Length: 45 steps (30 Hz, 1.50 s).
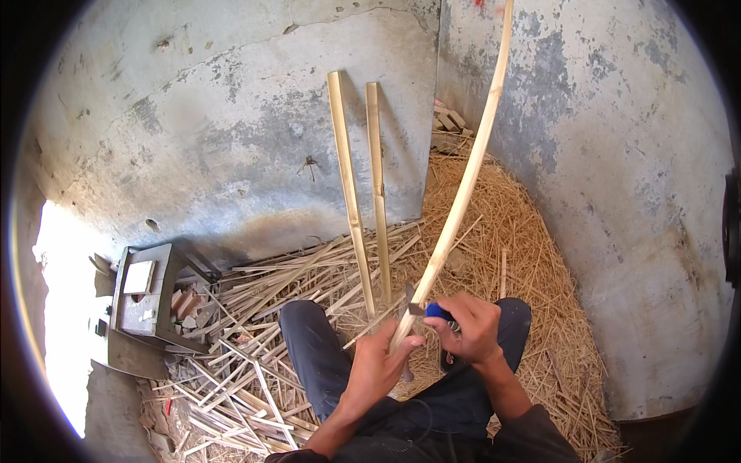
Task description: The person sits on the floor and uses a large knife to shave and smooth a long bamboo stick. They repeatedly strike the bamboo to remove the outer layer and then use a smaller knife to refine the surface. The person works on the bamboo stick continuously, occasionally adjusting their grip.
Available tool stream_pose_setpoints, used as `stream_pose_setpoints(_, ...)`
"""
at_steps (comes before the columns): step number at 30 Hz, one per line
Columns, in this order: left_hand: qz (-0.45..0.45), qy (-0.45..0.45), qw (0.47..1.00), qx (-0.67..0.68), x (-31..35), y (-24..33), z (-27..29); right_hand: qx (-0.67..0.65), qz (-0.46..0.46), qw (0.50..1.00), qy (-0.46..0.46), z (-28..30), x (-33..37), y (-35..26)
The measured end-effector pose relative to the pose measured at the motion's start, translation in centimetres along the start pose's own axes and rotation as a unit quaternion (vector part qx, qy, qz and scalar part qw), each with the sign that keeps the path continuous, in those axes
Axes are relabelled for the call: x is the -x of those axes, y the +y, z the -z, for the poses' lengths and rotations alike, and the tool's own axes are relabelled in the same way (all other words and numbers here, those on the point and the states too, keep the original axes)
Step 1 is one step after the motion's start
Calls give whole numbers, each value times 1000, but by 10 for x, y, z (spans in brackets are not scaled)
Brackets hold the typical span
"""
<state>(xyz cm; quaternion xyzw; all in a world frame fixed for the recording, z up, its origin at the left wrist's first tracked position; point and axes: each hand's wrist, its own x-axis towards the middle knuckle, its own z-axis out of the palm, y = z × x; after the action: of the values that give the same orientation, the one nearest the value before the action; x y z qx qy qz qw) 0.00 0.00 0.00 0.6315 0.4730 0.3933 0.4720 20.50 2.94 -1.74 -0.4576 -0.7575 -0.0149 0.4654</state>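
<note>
While its lower end sits in the hands, the strip (468, 181), long, pale and slightly bowed, slants up and to the right, away from the person, its far end running out at the top edge of the view. The left hand (378, 356) grasps it close to that lower end, thumb laid along the near side. The right hand (471, 328) is closed round the blue handle (437, 311) of a knife, whose grey blade (416, 309) lies across the strip just beyond the left hand; the depth of any cut cannot be determined. Both hands are positioned between the legs (311, 347), which are bent and clad in dark trousers.

Beyond the knees, two staves (349, 177) stand side by side, apart from each other, leaning toward the left wall (247, 116). Loose slats (239, 378) cover the floor to the left in crossed layers. Fine shavings (532, 285) are heaped to the right, along the base of the right wall (633, 185). Bricks (448, 119) lie in the corner. At far left is a wooden frame (150, 309), with rubble (187, 305) visible inside and a pale panel (140, 277) on its face.
</note>
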Motion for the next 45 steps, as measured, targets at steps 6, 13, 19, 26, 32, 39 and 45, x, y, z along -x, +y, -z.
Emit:
stream_pose_setpoints(6, 35, 16, 999, -11, 9, -4, 0, -1, -26, 999, 43, 3, -18, 24)
stream_pose_setpoints(13, 17, 28, 998, -48, 12, -19, 3, 8, -22, 1000, 9, -4, -16, 27)
stream_pose_setpoints(19, -21, 69, 991, -113, 19, -38, 4, -2, -26, 999, 32, -12, -17, 26)
stream_pose_setpoints(26, 20, 51, 994, -94, 27, -39, 9, 17, -5, 999, 35, -17, -16, 28)
stream_pose_setpoints(32, 17, 60, 994, -84, 36, -40, 12, 14, -9, 998, 57, -21, -19, 27)
stream_pose_setpoints(39, 46, -1, 996, -73, 39, -50, 24, 18, 12, 999, 31, -19, -20, 25)
stream_pose_setpoints(45, -35, -2, 999, -20, 19, -47, 25, -80, -21, 996, 26, -24, -13, 24)
